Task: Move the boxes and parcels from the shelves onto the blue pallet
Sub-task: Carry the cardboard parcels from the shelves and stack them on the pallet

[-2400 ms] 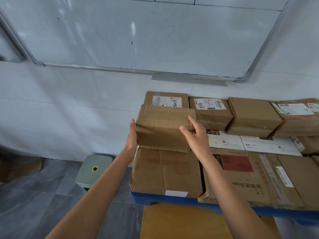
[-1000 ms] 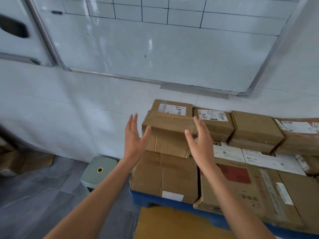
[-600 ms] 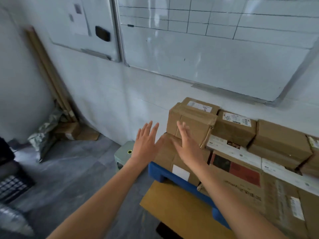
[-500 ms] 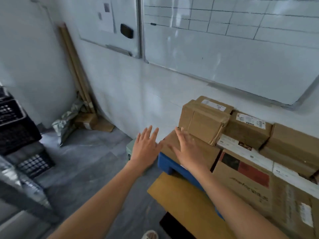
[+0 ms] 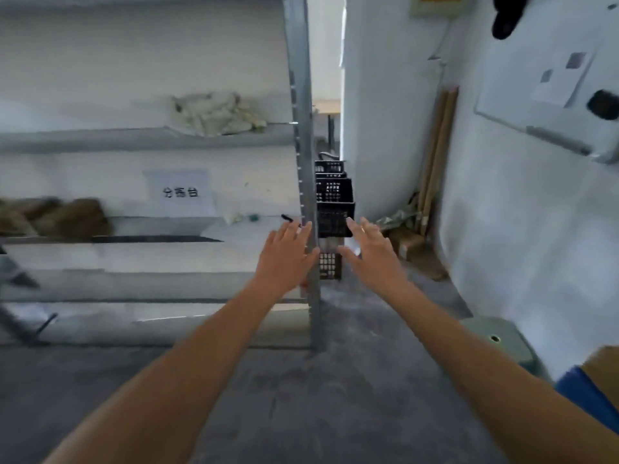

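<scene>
While we face the shelving with nothing in either hand, we enter the following:

Left hand: our left hand is held out in front of us, fingers straight and spread, holding nothing; it overlaps the grey upright post in the view, and we cannot tell whether it touches it.

Right hand: our right hand is likewise relaxed and empty, palm turned inward, just beside the left with a gap between them.

Shelves: the grey shelves fill the left of the view; most of the boards we can see are bare.

Parcels left: a blurred huddle of brown parcels sits at the far left of the middle shelf, well apart from our hands; we cannot count them.

Other shelf items: a crumpled pale bundle lies on the shelf above, and a paper sign stands against the back.

Blue pallet: only a corner of the blue pallet shows at the lower right edge, with brown cardboard on it.

Aisle: black crates are stacked behind the post.

Progress: we judge the job well along but unfinished, since parcels remain on the shelf.

Step in hand: we take it to be the empty-handed approach for another parcel.
</scene>
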